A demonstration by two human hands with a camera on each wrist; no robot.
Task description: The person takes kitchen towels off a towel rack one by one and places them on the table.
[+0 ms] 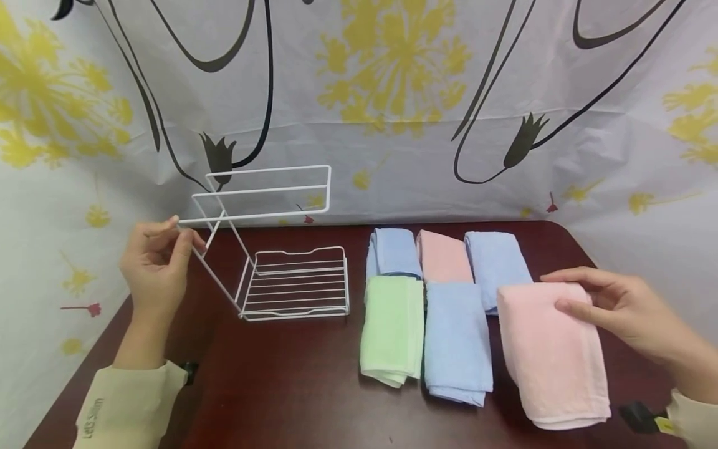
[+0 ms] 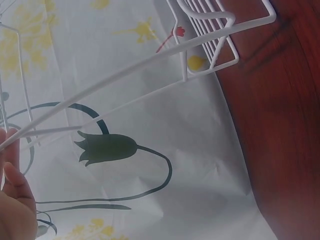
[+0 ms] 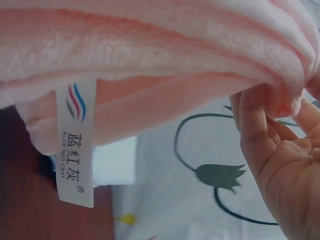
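My left hand (image 1: 157, 262) pinches the upper left corner of a white wire rack (image 1: 297, 316), which has a slatted base and an upper rail. In the left wrist view, the fingers (image 2: 17, 185) show at the left edge, on the rack's wire. On the right, my right hand (image 1: 617, 305) grips a folded pink towel (image 1: 552, 355) by its top edge. The right wrist view shows this towel's underside from close by, with a white label (image 3: 76, 145) hanging from it. Left of the held towel lie a folded green towel (image 1: 391, 327) and a folded blue towel (image 1: 457, 340).
Behind these lie a blue towel (image 1: 395, 249), another pink towel (image 1: 445, 255) and one more blue towel (image 1: 496, 259). All rest on a dark red-brown table (image 1: 280, 380). A white sheet (image 1: 359, 143) with flower prints hangs along its back and sides.
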